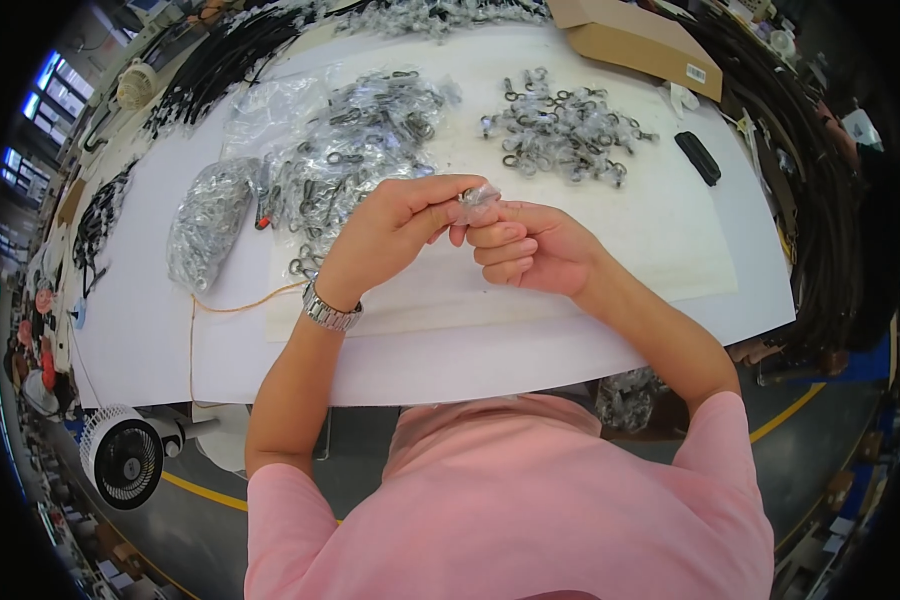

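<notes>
Plastic-wrapped metal piece [478,203], small and partly hidden by fingertips, is held up in front of the person, above the white bench [530,352], between the two hands. The left hand [395,232] pinches it from the left with the thumb and forefinger, and the right hand [538,248] grips its right side at the fingertips, the other right fingers curled in toward the palm. A silver watch [332,307] circles the left wrist.

Beyond the left hand, a large heap of wrapped pieces [365,125] spreads over the bench, with dark rings showing through the clear film. Left of that heap lies a filled clear bag [208,228], and near it is a small orange-tipped tool [263,215], partly covered. A thin tan cord [245,306] runs from near the watch toward the left and down over the bench edge. Farther off to the right sits a smaller cluster of ringed pieces [565,128], with a black oblong object [697,158] just beside it and a brown cardboard box [635,48] behind. Below the bench's left corner stands a white fan [125,458]
</notes>
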A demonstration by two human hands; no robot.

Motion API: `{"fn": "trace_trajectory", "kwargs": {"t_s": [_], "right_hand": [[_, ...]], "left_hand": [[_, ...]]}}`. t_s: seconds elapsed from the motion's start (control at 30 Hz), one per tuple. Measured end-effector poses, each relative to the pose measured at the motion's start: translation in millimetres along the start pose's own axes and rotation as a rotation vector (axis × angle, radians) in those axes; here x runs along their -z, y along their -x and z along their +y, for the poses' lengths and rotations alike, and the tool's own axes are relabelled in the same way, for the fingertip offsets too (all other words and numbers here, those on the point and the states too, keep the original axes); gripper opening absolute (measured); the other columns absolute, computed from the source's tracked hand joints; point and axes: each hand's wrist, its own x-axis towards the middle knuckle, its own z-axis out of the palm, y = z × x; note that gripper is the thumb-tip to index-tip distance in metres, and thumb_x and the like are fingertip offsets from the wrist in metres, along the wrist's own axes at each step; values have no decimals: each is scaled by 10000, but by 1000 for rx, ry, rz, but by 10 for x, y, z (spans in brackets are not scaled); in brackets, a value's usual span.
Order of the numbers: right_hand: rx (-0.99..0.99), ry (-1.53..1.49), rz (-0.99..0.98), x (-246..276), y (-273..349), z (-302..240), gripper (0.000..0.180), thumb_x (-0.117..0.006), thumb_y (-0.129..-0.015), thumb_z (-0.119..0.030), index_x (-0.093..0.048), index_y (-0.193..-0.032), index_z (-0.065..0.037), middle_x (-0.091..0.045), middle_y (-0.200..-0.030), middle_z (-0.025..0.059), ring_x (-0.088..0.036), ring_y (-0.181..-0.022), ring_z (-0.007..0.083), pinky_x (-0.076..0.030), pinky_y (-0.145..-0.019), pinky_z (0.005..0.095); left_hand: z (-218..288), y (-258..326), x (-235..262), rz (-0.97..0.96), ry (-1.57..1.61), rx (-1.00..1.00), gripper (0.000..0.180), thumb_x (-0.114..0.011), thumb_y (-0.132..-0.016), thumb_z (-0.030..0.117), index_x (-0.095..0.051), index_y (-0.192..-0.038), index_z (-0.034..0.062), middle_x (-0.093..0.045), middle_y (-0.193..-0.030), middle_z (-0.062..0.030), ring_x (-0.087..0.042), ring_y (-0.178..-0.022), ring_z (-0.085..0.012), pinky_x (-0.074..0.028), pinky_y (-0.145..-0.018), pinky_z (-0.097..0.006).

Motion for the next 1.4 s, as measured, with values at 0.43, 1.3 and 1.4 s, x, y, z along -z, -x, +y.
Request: {"fn": "trace_trajectory", "kwargs": {"t_s": [0.43, 1.3, 1.4], "right_hand": [[288, -187, -27, 69, 10, 50, 316, -480, -1116, -304, -552, -1219, -13, -488, -786, -47, -409, -655, 84, -384, -632, 246], [740, 784, -731, -1569, 534, 743, 340, -495, -901, 83, -695, -1168, 149, -642, -1227, 317, -692, -1049, 360, -549, -925, 424], [772, 749, -734, -1599, 582, 785, 337, -497, -897, 84, -697, -1160, 150, -646, -1217, 313, -694, -1036, 354, -550, -917, 423]], "left_hand": [[41, -67, -67, 203, -217, -11, 271, -592, -984, 44, -723, -1221, 27, -656, -754, -53, -583, -669, -104, -472, -642, -262], [-293, -48, -163, 82, -936, -99, 169, -689, -863, 47, -651, -1024, 79, -663, -1153, -86, -691, -842, -339, -550, -738, -436], [-275, -14, -169, 162, -887, -135, 207, -712, -847, 58, -632, -1036, 85, -663, -1103, -92, -684, -818, -340, -543, -722, -443]]}}
